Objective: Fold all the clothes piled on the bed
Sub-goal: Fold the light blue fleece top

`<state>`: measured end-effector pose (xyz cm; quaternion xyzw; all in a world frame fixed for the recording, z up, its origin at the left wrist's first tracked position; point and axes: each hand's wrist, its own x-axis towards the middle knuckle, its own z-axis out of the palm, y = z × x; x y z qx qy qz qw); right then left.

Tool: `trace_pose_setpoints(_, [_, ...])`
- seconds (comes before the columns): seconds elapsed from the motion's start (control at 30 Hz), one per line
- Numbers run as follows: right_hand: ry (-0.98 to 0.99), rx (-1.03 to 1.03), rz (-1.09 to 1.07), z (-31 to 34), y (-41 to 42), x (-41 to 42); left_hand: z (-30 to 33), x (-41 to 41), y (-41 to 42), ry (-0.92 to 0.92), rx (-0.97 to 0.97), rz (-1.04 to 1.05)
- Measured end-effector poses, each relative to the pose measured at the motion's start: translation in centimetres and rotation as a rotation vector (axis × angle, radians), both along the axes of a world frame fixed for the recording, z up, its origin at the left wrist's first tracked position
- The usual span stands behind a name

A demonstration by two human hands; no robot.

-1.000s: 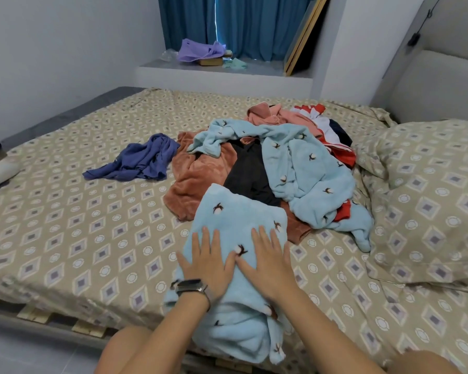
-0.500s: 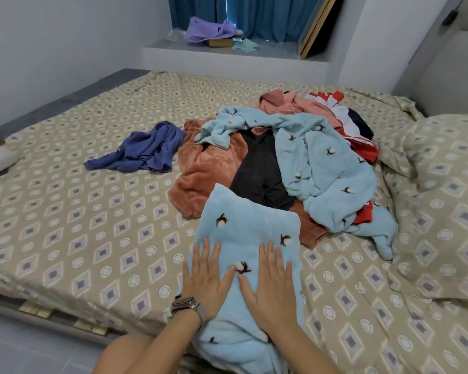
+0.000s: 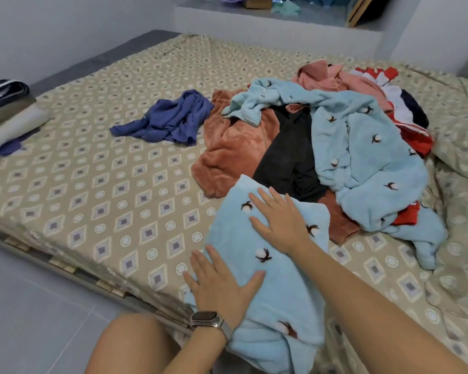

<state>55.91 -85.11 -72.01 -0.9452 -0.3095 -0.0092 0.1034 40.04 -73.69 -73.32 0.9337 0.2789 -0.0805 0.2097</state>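
A person presses both hands flat on a light blue fleece garment printed with cotton bolls [image 3: 284,287], spread at the near edge of a bed covered in a beige diamond-patterned sheet [image 3: 97,201]. The left hand [image 3: 222,287], a metal-banded watch [image 3: 207,321] on its wrist, rests near the garment's left edge; the right hand [image 3: 278,220] lies farther up. All fingers are straight and spread, grasping nothing. Just beyond lies a pile of unfolded clothes [image 3: 322,147], a crumpled blue-purple shirt [image 3: 170,120] beside it.
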Motion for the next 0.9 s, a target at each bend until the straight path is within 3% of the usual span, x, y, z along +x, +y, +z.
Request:
trace_pose_setpoints(0.23, [0.032, 0.156, -0.057, -3.3, 0.6, 1.1, -4.4, 1.2, 0.0, -0.084, 0.002, -0.027])
trace_pose_setpoints(0.5, [0.096, 0.135, -0.162, -0.7, 0.1, -2.2, -0.2, 0.6, 1.4, 0.0, -0.126, -0.07])
trace_pose_setpoints(0.6, [0.13, 0.283, -0.327, 0.9, -1.9, -6.3, 1.9, 1.2, 2.7, -0.134, -0.342, 0.031])
trace_pose_setpoints(0.67, [0.178, 0.422, -0.585, 1.7, -4.2, -8.6, 3.8, 2.3, 3.7, -0.159, -0.556, 0.148])
trace_pose_setpoints(0.77, [0.685, 0.898, -1.033, 2.3, -7.1, -10.3, 5.8, 4.2, 5.1, -0.087, -0.813, 0.26])
trace_pose_setpoints(0.83, [1.038, 1.094, -1.053, 2.2, -8.1, -11.1, 6.0, 5.0, 5.8, -0.003, -0.891, 0.237])
trace_pose_setpoints(0.9, [1.134, 1.143, -0.987, 1.8, -8.4, -11.6, 6.0, 5.3, 6.1, 0.062, -0.951, 0.202])
